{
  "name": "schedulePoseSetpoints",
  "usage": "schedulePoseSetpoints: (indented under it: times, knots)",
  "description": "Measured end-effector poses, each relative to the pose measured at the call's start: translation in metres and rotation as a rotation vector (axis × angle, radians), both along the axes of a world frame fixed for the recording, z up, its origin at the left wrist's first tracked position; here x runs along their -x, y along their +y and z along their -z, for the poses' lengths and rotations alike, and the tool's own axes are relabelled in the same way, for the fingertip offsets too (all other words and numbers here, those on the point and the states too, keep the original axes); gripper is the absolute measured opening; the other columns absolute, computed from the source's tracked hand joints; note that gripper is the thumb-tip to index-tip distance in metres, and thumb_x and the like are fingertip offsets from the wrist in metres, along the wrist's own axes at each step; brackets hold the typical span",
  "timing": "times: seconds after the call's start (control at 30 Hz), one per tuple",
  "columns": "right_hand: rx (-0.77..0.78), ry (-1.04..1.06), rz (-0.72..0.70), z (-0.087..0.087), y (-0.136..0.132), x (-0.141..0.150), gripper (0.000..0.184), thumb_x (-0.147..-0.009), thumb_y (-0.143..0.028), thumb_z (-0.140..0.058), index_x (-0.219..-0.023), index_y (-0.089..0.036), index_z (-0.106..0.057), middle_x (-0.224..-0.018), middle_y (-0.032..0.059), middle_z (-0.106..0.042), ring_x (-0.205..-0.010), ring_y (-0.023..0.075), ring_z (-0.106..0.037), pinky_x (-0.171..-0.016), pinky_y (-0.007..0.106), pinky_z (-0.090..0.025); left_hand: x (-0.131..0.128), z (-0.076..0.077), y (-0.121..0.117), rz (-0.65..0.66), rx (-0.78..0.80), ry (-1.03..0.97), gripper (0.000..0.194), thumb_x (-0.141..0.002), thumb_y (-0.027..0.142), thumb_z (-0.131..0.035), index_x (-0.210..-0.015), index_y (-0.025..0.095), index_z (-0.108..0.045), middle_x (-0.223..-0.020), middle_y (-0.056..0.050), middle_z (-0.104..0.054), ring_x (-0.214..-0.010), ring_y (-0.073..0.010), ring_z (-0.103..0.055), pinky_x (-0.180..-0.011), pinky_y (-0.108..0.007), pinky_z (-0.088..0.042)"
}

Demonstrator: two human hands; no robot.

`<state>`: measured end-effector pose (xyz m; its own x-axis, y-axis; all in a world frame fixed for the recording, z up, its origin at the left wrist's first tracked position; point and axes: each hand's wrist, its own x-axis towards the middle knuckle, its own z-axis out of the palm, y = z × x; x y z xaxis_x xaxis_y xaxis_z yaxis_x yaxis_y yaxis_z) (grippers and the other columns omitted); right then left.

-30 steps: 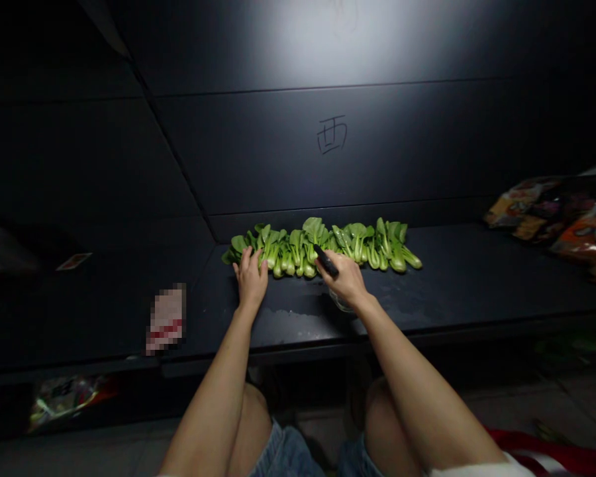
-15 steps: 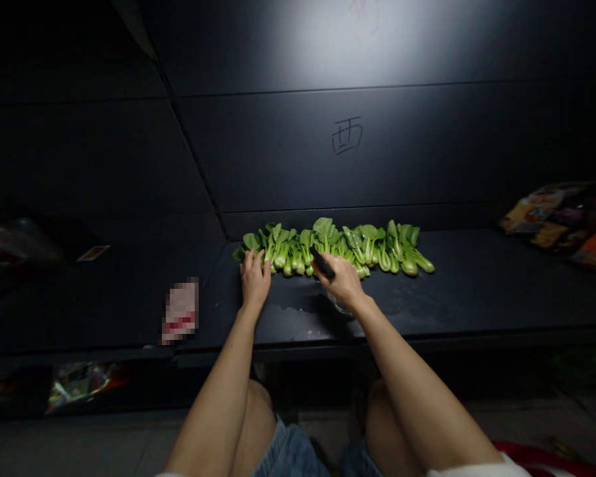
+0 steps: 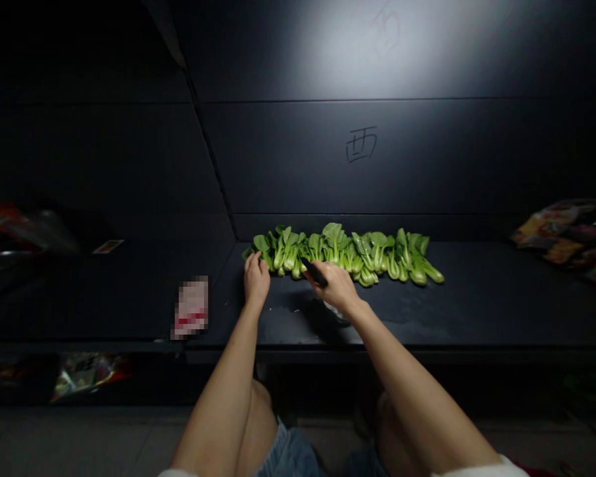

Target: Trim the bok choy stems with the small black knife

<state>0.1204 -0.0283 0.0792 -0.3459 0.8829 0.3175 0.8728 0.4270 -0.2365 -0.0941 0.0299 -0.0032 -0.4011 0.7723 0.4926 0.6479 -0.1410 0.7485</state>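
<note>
A row of green bok choy (image 3: pixel 377 255) lies along the dark shelf (image 3: pixel 457 311), leaves toward the back panel and pale stems toward me. At the row's left end, my left hand (image 3: pixel 257 281) rests with its fingers against the leaves, thumb apart, gripping nothing. My right hand (image 3: pixel 335 286) is closed round a spray bottle with a black head (image 3: pixel 314 272), which points up and left over the front of the stems. Part of its clear body shows below the hand; my fingers hide the rest. Water drops and wet patches mark the shelf in front.
Colourful packets (image 3: pixel 566 232) stand at the right, and shiny bags (image 3: pixel 24 228) at the far left. A blurred-out pinkish item (image 3: pixel 191 308) and a small card (image 3: pixel 108 246) lie on the left shelf. Another bag (image 3: pixel 87 374) is on the lower level.
My right hand has moved left along the row with the spray bottle. My left hand stays at the left end, its fingers drawn closer together. The view has shifted slightly.
</note>
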Motion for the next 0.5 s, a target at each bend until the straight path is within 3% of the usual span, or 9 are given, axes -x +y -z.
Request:
schedulePoseSetpoints:
  times: [0.17,0.5]
  knots:
    - [0.042,-0.042,-0.009,-0.003,0.004,0.009,0.030,-0.096,-0.041,-0.043,-0.101,-0.021,-0.064,-0.094,0.0068,-0.072,-0.088,0.0191,-0.065,-0.067,0.025,-0.036,0.008,0.004,0.005,-0.030,-0.018,-0.024,0.038,-0.087,0.019,-0.041,-0.118,0.015,-0.061,-0.127,-0.015,-0.059,-0.126,-0.0235,-0.050,-0.113,-0.041,-0.036]
    - [0.074,-0.065,-0.080,-0.003,0.005,0.026,0.034,-0.096,-0.042,-0.041,-0.111,-0.020,-0.063,-0.103,0.0095,-0.072,-0.094,0.0207,-0.066,-0.074,0.026,-0.040,0.018,0.011,0.000,-0.036,0.041,0.000,0.040,-0.088,0.017,-0.038,-0.120,0.011,-0.060,-0.125,-0.017,-0.061,-0.123,-0.0236,-0.054,-0.111,-0.040,-0.038]
